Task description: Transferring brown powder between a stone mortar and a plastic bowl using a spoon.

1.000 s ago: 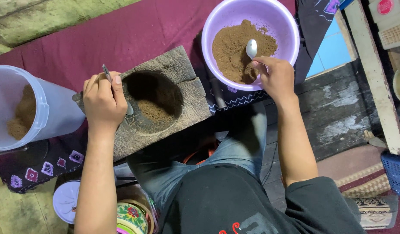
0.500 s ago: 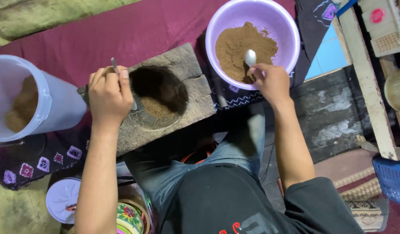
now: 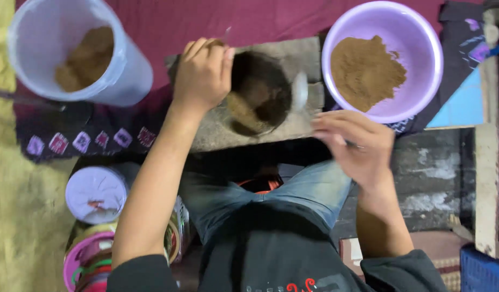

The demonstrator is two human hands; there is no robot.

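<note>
Brown powder (image 3: 244, 111) is lying in the grey stone mortar (image 3: 260, 92); left hand (image 3: 203, 73) is clamped on a metal utensil (image 3: 225, 33), right hand (image 3: 357, 143) is gripping a spoon (image 3: 299, 92) at three o'clock.

right hand (image 3: 356, 147) and spoon (image 3: 300, 91) motion-blurred, jar (image 3: 71, 51) cut off

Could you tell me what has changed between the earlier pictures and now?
The right hand carried its spoon out of the purple bowl over to the stone mortar. The left hand still grips its metal tool at the mortar's rim; powder stays in the bowl and the plastic jar.
</note>
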